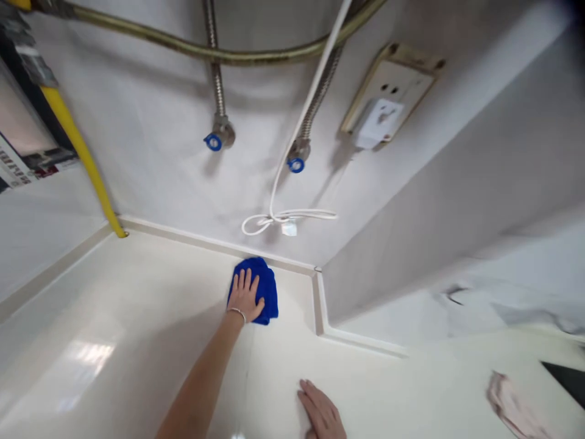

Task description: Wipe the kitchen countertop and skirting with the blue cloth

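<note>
My left hand [245, 297] lies flat, fingers spread, on a folded blue cloth [269, 296]. The cloth rests on the glossy white countertop [183, 317], up against the low lip at the wall. A thin bracelet [237, 313] circles the left wrist. Near the bottom edge, my right hand [322, 411] has its fingers stretched out and lies on or just above the countertop, holding nothing visible. Part of it is cut off by the frame.
A yellow hose [85, 149] enters the countertop at the back left corner. Two blue-capped valves [217, 137] and a white looped cord [292, 214] are at the wall. A plug [379, 122] sits in the outlet. A pale pink cloth [514, 402] lies at right, near a boxed-out wall.
</note>
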The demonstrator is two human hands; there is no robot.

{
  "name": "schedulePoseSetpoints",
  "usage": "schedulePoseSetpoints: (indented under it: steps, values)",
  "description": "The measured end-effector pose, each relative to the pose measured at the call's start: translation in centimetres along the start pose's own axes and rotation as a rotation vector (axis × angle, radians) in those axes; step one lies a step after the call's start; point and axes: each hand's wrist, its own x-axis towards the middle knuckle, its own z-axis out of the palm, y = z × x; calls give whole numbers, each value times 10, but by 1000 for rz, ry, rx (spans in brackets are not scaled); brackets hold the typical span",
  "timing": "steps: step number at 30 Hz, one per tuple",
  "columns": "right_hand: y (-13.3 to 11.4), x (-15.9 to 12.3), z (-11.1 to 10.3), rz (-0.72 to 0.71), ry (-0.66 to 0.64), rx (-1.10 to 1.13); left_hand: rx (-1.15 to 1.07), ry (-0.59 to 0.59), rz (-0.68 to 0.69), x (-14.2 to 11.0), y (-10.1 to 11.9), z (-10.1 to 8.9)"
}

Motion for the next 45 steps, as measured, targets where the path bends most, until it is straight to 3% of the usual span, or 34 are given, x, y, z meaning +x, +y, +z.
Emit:
schedulePoseSetpoints:
  steps: [3,7,12,17,20,25,29,33,37,41,45]
  values:
    - [-4,5,-1,2,60,35,-26,-8,119,-25,42,17]
    - [-7,5,2,5,138,124,1,-22,246,-63,76,30]
    - [-6,0,4,62,238,284,56,-20,279,-108,101,30]
    - [-9,-9,0,245,359,337,90,41,286,-165,114,28]
    - [-17,-13,-7,299,325,371,111,78,258,-206,128,31]
    - [-40,-3,-19,270,182,405,47,66,224,-261,156,34]
    - [-65,7,-23,277,16,278,-272,75,82,-287,142,7]
    - [-85,9,-24,275,-182,185,-460,287,-230,-319,103,-33]
    - [-77,22,-19,292,-244,137,-545,348,-420,-353,82,-55]
    - [-45,59,-14,306,-254,101,-563,315,-374,-368,86,-55]
    - [-12,101,-11,289,-248,112,-493,335,-143,-360,95,-38]
